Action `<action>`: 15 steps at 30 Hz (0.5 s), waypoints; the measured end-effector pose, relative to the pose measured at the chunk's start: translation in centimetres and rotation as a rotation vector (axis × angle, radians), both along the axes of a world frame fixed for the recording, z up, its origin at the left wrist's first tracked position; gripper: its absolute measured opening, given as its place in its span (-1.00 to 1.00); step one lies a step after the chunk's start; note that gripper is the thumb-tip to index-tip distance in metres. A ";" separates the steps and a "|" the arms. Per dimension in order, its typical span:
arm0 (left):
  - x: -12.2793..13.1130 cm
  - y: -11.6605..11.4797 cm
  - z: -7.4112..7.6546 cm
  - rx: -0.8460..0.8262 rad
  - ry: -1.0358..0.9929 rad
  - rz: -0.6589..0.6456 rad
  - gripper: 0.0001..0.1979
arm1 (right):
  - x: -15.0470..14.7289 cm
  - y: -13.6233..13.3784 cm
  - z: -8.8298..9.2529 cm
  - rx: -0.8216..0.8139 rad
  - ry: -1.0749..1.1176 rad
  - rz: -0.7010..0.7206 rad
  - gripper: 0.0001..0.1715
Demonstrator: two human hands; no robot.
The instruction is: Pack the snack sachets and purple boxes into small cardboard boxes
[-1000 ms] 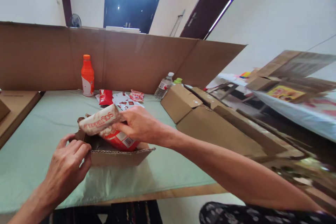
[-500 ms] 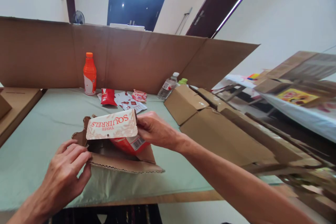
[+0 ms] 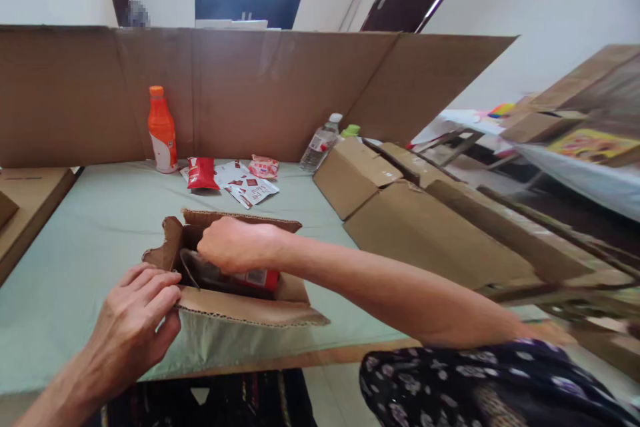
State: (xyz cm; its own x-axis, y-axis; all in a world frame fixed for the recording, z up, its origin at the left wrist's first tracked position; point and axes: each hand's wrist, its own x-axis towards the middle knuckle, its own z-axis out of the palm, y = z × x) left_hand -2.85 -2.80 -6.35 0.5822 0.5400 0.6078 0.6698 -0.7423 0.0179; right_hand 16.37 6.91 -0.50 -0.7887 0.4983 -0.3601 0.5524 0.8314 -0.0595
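Observation:
A small open cardboard box (image 3: 240, 307) with torn flaps sits on the pale green table cover (image 3: 90, 227) in front of me. My right hand (image 3: 235, 245) is curled down inside the box, pressing on a red snack packet (image 3: 257, 279) that lies in it. My left hand (image 3: 131, 323) grips the box's near left flap, fingers closed on the cardboard edge.
At the back stand an orange bottle (image 3: 161, 130), a red packet (image 3: 201, 173), flat printed sachets (image 3: 247, 185) and a clear water bottle (image 3: 321, 142). A tall cardboard screen (image 3: 260, 87) walls the table. Closed cartons (image 3: 415, 227) line the right side.
My right hand has pushed the white and red packets down into the box; they were held above it before. The left hand stays on the flap.

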 end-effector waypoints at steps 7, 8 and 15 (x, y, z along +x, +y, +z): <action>-0.2 0.3 0.5 -0.114 -0.021 0.011 -0.83 | 2.9 0.3 -2.4 -0.130 0.025 -0.047 -0.65; -0.1 0.5 0.6 -0.138 -0.021 0.011 -0.83 | 3.5 0.1 -2.4 -0.120 0.037 -0.072 -0.64; 1.5 2.8 2.1 -0.270 0.203 -0.075 -0.43 | 5.0 -1.3 -2.7 -0.246 0.182 0.011 -0.67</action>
